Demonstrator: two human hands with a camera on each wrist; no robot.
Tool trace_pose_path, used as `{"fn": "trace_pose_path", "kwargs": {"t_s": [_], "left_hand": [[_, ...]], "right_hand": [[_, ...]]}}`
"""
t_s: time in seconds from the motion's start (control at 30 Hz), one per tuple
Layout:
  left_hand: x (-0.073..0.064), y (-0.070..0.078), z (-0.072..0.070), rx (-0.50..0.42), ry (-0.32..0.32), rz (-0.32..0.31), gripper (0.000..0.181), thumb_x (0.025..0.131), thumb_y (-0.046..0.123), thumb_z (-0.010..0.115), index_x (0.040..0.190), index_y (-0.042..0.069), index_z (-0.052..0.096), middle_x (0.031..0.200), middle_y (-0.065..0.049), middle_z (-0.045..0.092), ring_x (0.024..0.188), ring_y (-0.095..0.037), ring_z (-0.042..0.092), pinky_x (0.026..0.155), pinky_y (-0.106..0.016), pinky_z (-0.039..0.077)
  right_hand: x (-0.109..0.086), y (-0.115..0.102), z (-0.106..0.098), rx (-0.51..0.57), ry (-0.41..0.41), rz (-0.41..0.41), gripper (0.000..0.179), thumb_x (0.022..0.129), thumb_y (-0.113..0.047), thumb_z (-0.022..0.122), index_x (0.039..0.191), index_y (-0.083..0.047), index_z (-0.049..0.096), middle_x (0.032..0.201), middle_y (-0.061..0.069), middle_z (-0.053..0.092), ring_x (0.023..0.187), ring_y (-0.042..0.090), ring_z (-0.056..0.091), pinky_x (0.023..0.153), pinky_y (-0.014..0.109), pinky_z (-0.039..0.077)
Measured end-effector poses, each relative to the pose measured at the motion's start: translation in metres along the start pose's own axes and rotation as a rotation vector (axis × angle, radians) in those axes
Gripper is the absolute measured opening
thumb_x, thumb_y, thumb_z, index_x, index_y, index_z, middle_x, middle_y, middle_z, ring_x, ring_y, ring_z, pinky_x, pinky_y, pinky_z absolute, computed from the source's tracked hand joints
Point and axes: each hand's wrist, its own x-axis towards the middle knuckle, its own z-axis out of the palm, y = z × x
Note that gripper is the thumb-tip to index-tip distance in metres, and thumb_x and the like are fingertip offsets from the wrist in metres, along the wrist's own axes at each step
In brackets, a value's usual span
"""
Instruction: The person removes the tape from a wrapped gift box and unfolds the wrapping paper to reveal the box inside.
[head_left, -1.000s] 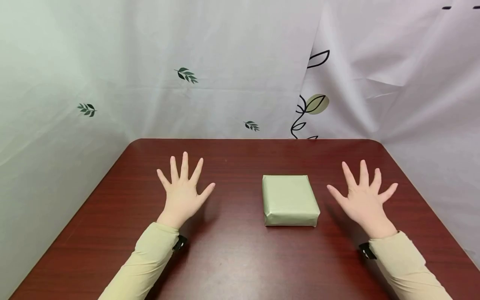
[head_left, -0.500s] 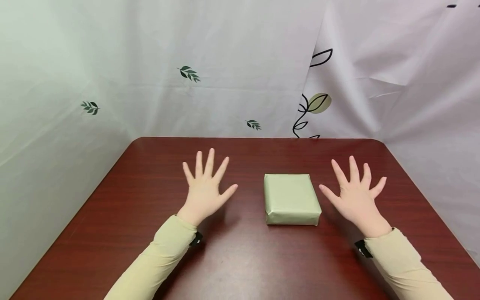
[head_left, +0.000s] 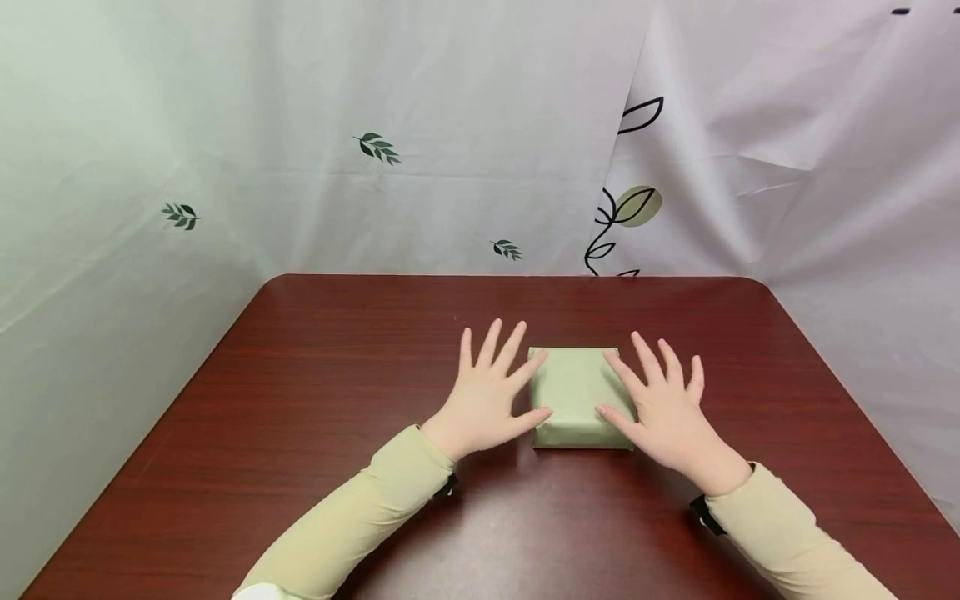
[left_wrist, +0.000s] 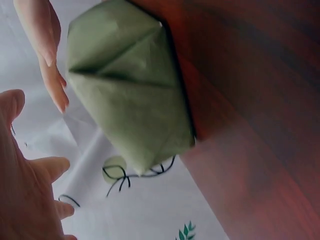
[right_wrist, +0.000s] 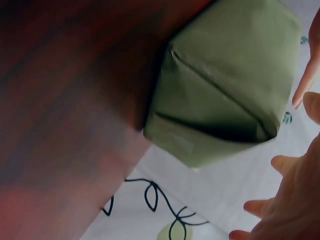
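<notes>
A square package wrapped in pale green paper (head_left: 576, 383) lies flat on the dark red wooden table (head_left: 300, 375). Over its left edge reaches my left hand (head_left: 483, 404), fingers straight and spread, with thumb and index tips in front of the package. My right hand (head_left: 667, 417) mirrors it at the right edge, also with spread fingers. Folded paper flaps show on the package's side (left_wrist: 130, 80) in the left wrist view, and on the opposite side (right_wrist: 215, 95) in the right wrist view. Both hands seem to hover above it; contact cannot be made out.
A white curtain (head_left: 450, 100) printed with leaves stands behind the table and along both sides. The table's far edge (head_left: 420, 276) runs just in front of it. Bare tabletop extends left of the package and nearer the body.
My left hand has moved a long way right to the package. The right hand has come left, over the package's right edge. The package has stayed where it was.
</notes>
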Motion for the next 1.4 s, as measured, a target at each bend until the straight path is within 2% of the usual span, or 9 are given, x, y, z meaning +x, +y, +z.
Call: {"fn": "trace_pose_path", "kwargs": {"t_s": [0.33, 0.47, 0.6, 0.8, 0.97, 1.2, 1.4], "left_hand": [[-0.001, 0.012, 0.007, -0.007, -0.172, 0.072, 0.069, 0.089, 0.067, 0.041, 0.147, 0.03, 0.034, 0.158, -0.008, 0.017, 0.146, -0.035, 0.008, 0.112, -0.061, 0.005], [-0.003, 0.012, 0.01, 0.006, -0.223, 0.093, 0.07, 0.089, 0.066, 0.042, 0.149, 0.03, 0.031, 0.158, -0.007, 0.019, 0.146, -0.034, 0.01, 0.113, -0.059, 0.009], [-0.005, 0.011, 0.011, -0.001, -0.248, 0.123, 0.072, 0.09, 0.06, 0.049, 0.15, 0.027, 0.028, 0.157, -0.007, 0.023, 0.144, -0.034, 0.017, 0.114, -0.055, 0.015], [-0.005, 0.009, 0.013, -0.007, -0.25, 0.168, 0.073, 0.088, 0.053, 0.057, 0.149, 0.024, 0.029, 0.155, -0.008, 0.027, 0.143, -0.031, 0.023, 0.112, -0.052, 0.024], [-0.004, 0.008, 0.013, 0.03, -0.217, 0.227, 0.071, 0.088, 0.051, 0.059, 0.147, 0.022, 0.034, 0.153, -0.009, 0.031, 0.142, -0.028, 0.027, 0.111, -0.048, 0.028], [-0.001, 0.0, 0.013, 0.05, -0.171, 0.324, 0.069, 0.086, 0.046, 0.065, 0.144, 0.019, 0.04, 0.149, -0.011, 0.037, 0.137, -0.029, 0.035, 0.11, -0.043, 0.032], [0.002, -0.004, 0.015, 0.048, -0.133, 0.378, 0.071, 0.082, 0.04, 0.072, 0.142, 0.016, 0.043, 0.146, -0.014, 0.04, 0.132, -0.03, 0.042, 0.108, -0.04, 0.035]], "right_hand": [[-0.007, -0.002, 0.011, -0.034, -0.115, -0.097, 0.066, 0.088, -0.051, 0.057, 0.144, -0.02, 0.04, 0.153, 0.019, 0.022, 0.137, 0.047, 0.017, 0.103, 0.068, 0.008], [-0.01, -0.001, 0.013, -0.021, -0.123, -0.135, 0.066, 0.088, -0.051, 0.058, 0.144, -0.02, 0.04, 0.153, 0.018, 0.024, 0.136, 0.045, 0.02, 0.104, 0.066, 0.01], [-0.012, 0.003, 0.014, -0.01, -0.102, -0.197, 0.07, 0.084, -0.045, 0.065, 0.143, -0.019, 0.04, 0.151, 0.018, 0.028, 0.134, 0.045, 0.025, 0.103, 0.066, 0.014], [-0.014, 0.012, 0.016, -0.015, -0.091, -0.305, 0.085, 0.068, -0.027, 0.082, 0.142, -0.017, 0.04, 0.148, 0.02, 0.032, 0.13, 0.04, 0.03, 0.098, 0.064, 0.023], [-0.014, 0.019, 0.016, -0.027, -0.087, -0.375, 0.095, 0.058, -0.017, 0.087, 0.141, -0.016, 0.042, 0.146, 0.021, 0.033, 0.127, 0.04, 0.033, 0.096, 0.06, 0.027], [-0.009, 0.028, 0.014, -0.04, -0.035, -0.47, 0.098, 0.05, -0.014, 0.09, 0.137, -0.014, 0.046, 0.142, 0.022, 0.04, 0.121, 0.039, 0.039, 0.093, 0.056, 0.032], [-0.003, 0.036, 0.011, -0.052, -0.05, -0.537, 0.103, 0.044, -0.015, 0.093, 0.137, -0.015, 0.048, 0.14, 0.022, 0.041, 0.12, 0.038, 0.04, 0.093, 0.055, 0.033]]}}
